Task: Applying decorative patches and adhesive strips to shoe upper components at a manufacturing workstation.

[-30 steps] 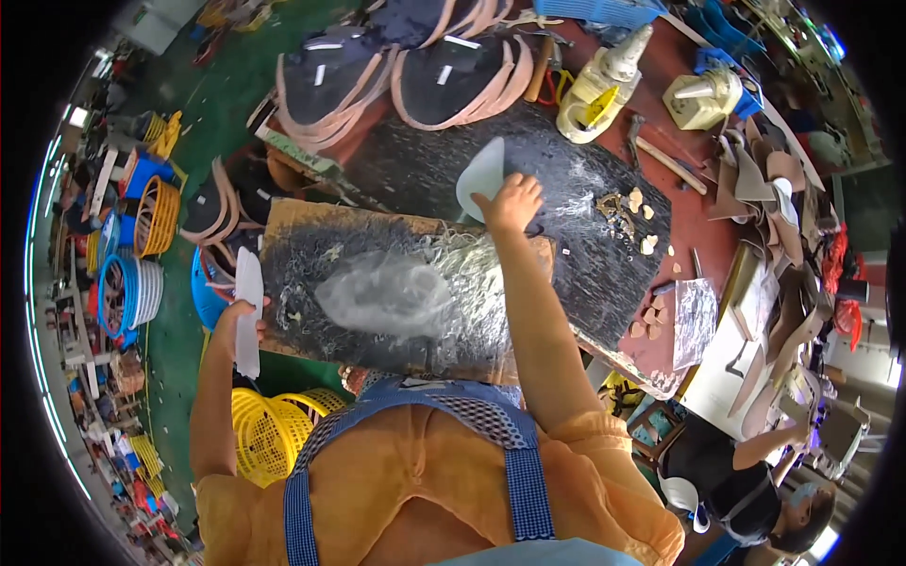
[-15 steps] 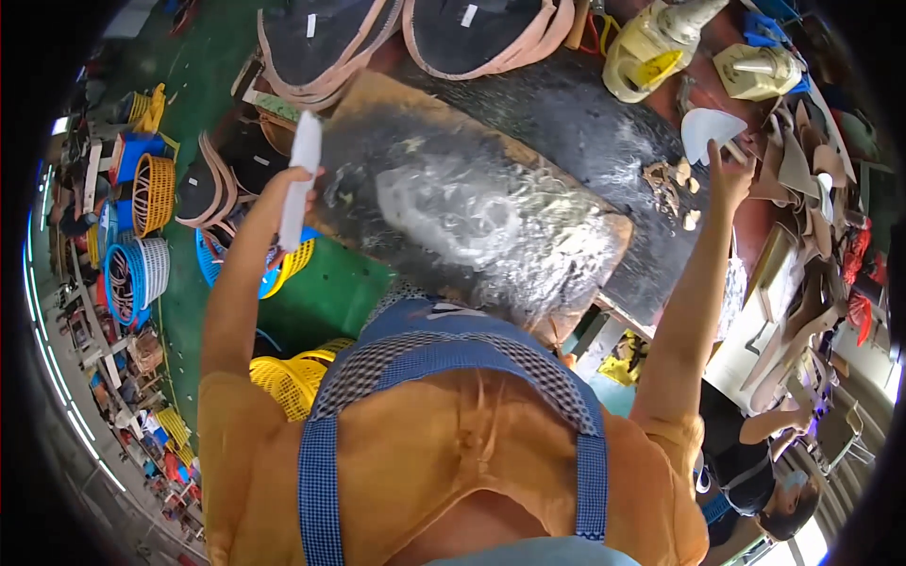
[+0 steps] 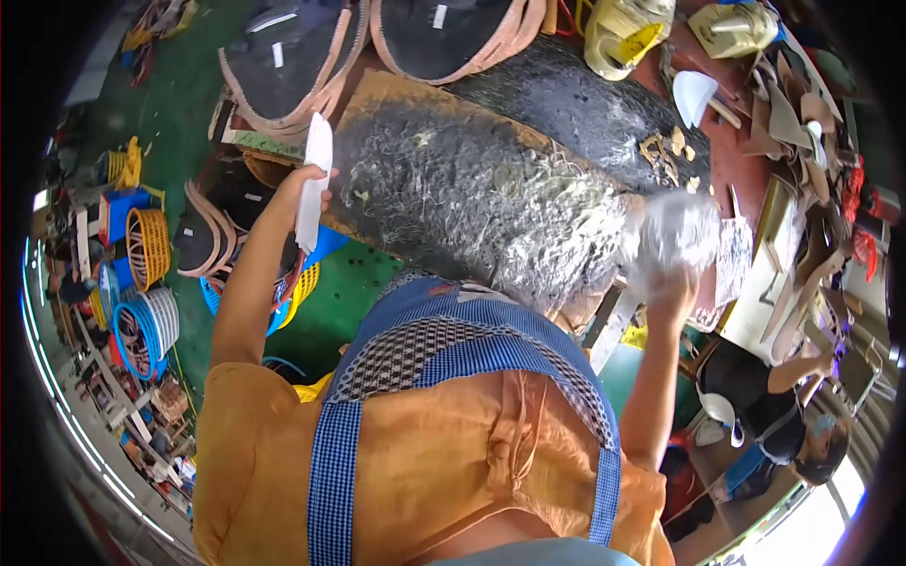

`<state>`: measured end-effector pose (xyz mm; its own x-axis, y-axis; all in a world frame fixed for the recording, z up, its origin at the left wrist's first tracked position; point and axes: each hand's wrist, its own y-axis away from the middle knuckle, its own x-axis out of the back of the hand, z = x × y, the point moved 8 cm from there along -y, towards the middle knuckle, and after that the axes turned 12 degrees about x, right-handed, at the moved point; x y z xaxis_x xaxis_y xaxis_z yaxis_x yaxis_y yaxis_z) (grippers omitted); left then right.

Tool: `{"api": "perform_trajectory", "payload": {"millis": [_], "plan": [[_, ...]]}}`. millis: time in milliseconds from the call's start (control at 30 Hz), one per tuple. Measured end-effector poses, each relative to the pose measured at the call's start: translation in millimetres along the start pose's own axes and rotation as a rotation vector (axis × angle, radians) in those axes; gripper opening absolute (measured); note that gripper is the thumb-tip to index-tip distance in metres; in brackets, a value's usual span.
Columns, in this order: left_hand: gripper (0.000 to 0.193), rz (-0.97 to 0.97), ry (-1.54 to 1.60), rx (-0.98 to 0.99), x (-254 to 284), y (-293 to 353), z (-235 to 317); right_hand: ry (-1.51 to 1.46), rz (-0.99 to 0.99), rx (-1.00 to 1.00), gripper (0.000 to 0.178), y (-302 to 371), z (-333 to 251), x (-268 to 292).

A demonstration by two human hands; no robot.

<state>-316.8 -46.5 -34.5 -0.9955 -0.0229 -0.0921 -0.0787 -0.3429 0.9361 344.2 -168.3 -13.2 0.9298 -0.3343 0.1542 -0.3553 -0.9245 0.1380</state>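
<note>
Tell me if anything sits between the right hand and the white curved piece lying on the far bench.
Yes. Between the right hand and the white curved piece lie tan scraps on the dark mat; the hand itself grips a blurred clear sheet.

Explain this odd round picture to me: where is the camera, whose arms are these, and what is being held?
The camera sits on a person's head and looks down, so the fisheye lens bends straight edges. The orange top and blue checked apron belong to the wearer, whose arms come up from below. The left hand holds a flat white piece upright. The right hand grips something pale and blurred; what it is cannot be told. Before them lies a dark, scratched work block with small tan scraps. Stacked shoe soles lie beyond. Another person sits at lower right.
</note>
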Motion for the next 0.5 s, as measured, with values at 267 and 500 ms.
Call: {"api": "perform_trajectory", "payload": {"millis": [267, 500], "plan": [[0.046, -0.011, 0.023, 0.056, -15, 1, 3, 0.545, -0.914, 0.124, 0.087, 55, -44, -226], [0.048, 0.017, 0.13, 0.07, -9, 7, -7, 0.583, -0.448, -0.198, 0.055, 127, 16, -8]]}}
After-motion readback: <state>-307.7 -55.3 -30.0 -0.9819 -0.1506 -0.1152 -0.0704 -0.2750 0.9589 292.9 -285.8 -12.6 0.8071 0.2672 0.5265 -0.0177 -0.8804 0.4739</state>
